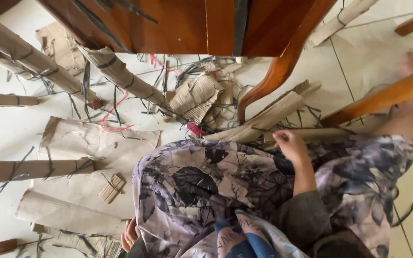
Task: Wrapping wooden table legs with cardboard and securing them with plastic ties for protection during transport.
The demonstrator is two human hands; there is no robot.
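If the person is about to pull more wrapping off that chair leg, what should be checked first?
1. Right hand closed on the cardboard wrap: ok, fist sits at its end.
2. Left hand free: cannot tell, only fingertips show at the lap's edge.
3. Curved wooden leg already bare: ok, no wrap on the visible part.
4. Black straps cut: cannot tell; some lie loose, others ring the cardboard rolls.
5. Floor free of scraps: not ok.
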